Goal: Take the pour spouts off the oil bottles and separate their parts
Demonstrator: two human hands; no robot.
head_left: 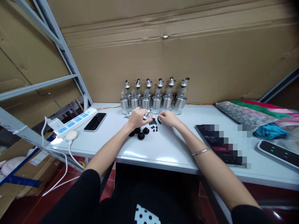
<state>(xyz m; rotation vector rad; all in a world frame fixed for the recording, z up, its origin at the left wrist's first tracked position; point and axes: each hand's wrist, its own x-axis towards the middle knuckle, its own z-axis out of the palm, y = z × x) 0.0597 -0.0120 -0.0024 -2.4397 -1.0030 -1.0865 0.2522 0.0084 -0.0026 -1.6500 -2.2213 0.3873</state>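
Observation:
My left hand [136, 118] is closed round a silver pour spout [147, 114], which points up past the thumb. To its right, my right hand [168, 119] has its fingertips pinched at a small black piece [159, 121]; whether that piece is gripped or only touched is hard to see. Between the hands lie several slim black pieces [153, 121] and smaller black bits [154, 128]. Round black stoppers [141, 136] are grouped below my left wrist. Partly behind my left hand rest more silver spout parts [127, 114].
Steel-and-glass bottles [145, 102] without spouts stand in a front row, with spouted bottles [149, 83] behind, against cardboard [163, 62]. A phone [95, 121] and power strip [77, 122] lie left. Right are a tablet [215, 140], a device with green lights [280, 152] and a patterned bag [240, 116].

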